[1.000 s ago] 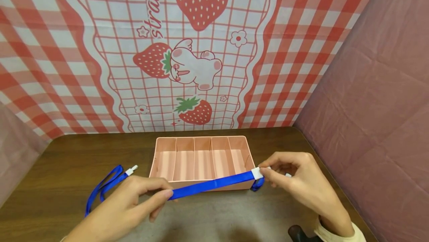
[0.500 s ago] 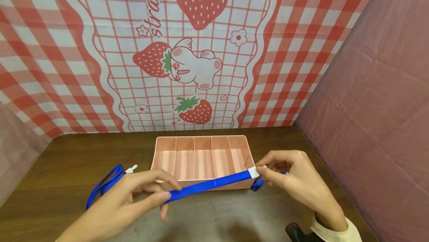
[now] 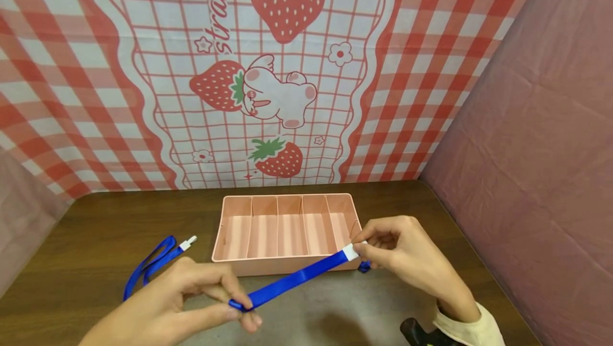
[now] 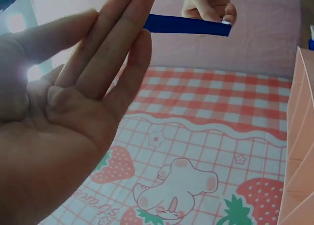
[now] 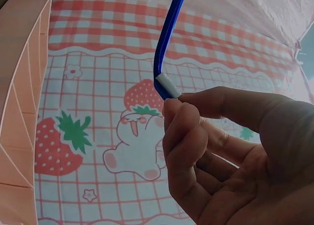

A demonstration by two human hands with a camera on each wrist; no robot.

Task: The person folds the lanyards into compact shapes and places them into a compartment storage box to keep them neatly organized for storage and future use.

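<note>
A blue lanyard (image 3: 299,277) is stretched as a flat band between both hands, in front of the pink divided box. My left hand (image 3: 179,290) pinches its lower left end between thumb and fingers, where the band curls over at the fingertips. In the left wrist view, the fingers hide that end. My right hand (image 3: 414,255) pinches the white fitting (image 3: 351,252) at the lanyard's other end between thumb and forefinger, close to the box's front right corner. The right wrist view shows the band (image 5: 167,36) running up from the fitting.
The pink box (image 3: 282,266) has several compartments in a row. Left of it, another blue lanyard (image 3: 155,263) with a white clip (image 3: 188,243) lies on the brown table (image 3: 96,239). A strawberry-patterned cloth (image 3: 282,85) hangs behind. A dark object (image 3: 417,331) sits by the right sleeve.
My left hand has come lower and nearer, so the band slopes more steeply and its end curls at the fingertips. My right hand has shifted slightly left with the fitting.
</note>
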